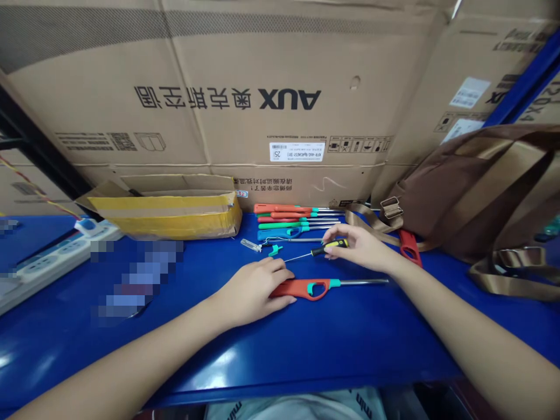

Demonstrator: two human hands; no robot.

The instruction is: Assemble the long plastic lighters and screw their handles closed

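My left hand (254, 289) rests on the handle end of a long red lighter (319, 286) with a teal trigger and a metal nozzle, lying on the blue table (306, 344); the fingers curl over the handle. My right hand (361, 248) pinches the black-and-yellow handle of a small screwdriver (317, 251), whose thin shaft points left just above the table. A small clear-and-teal part (258, 245) lies close to the screwdriver's tip.
Several more long lighters (293, 219) in red, green and blue lie in a row at the back. A taped cardboard box (170, 213) sits at left, a white power strip (48, 256) further left. A brown bag (476, 192) with straps lies at right. Large cartons stand behind.
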